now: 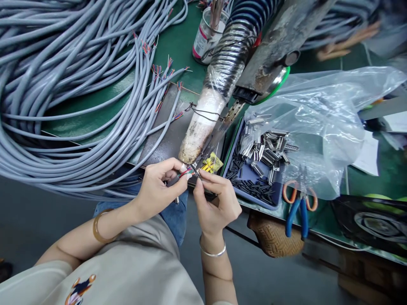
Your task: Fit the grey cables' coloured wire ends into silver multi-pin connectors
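Close to the table's front edge, my left hand (160,182) pinches thin coloured wires (188,171) fanned out from a cable end. My right hand (218,197) faces it from the right, its thumb and fingertips closed on a small metal connector (196,171) against those wires. Just above the fingertips is the dirty tip of a white-wrapped hose (199,127). Small yellow pieces (210,163) lie behind my right fingertips. The finer details of the wire ends are too small to tell.
Many grey cables (104,140) cover the left side. A blue tray (273,202) with metal connectors and black sleeves stands right, partly under a clear plastic bag (321,123). Pliers and scissors (297,209) lie beside it. A jar (205,40) stands behind; another person's hand (349,42) shows top right.
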